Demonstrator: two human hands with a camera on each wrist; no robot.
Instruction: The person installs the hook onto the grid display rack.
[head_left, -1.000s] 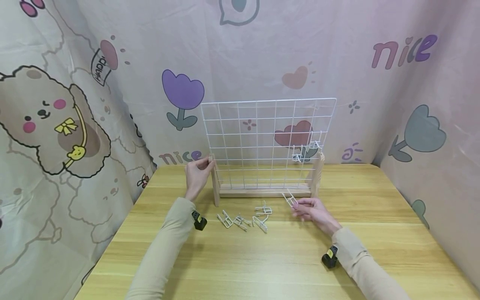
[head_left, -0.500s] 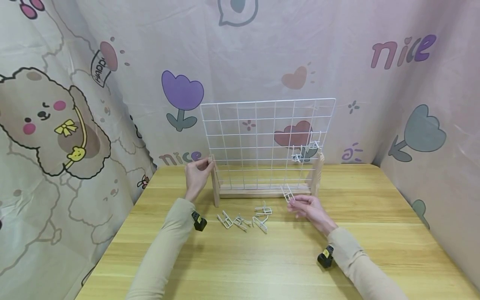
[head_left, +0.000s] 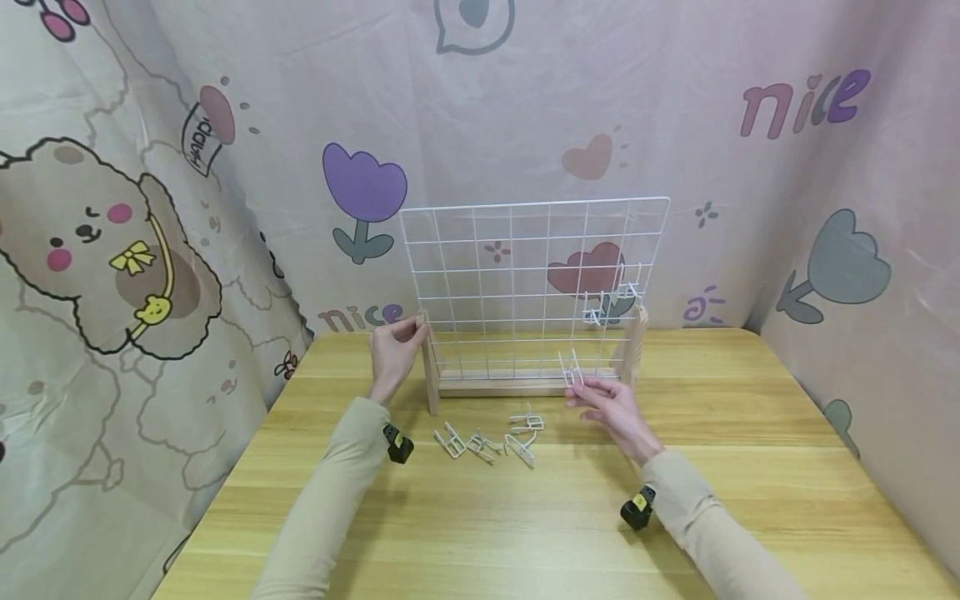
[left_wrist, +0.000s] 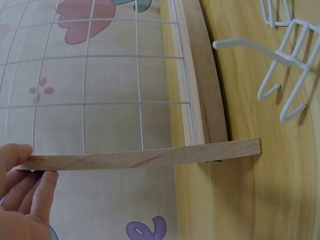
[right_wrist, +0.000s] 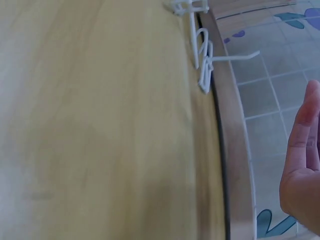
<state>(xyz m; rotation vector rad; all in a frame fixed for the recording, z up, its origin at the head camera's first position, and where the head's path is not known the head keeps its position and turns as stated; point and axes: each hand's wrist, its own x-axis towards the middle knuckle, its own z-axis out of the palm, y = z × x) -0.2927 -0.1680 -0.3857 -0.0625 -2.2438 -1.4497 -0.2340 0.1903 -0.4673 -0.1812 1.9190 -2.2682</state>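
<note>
A white wire grid panel stands in a wooden stand on the table. My left hand pinches the top of the stand's left upright, thumb on one side and fingers on the other; the left wrist view shows this upright closely. Between the fingertips of my right hand is a white wire hook, prongs up, overlapping the grid's lower right part in the head view. In the right wrist view only part of my right hand shows and the held hook is out of frame.
Several loose white hooks lie on the table in front of the stand. Two more hooks hang on the grid's right side, one hook lower than the other hook. A printed curtain stands behind.
My right hand has moved up and to the left with the hook, closer to the grid, and the hook's prongs have turned more upright. My left hand stays on the upright.
</note>
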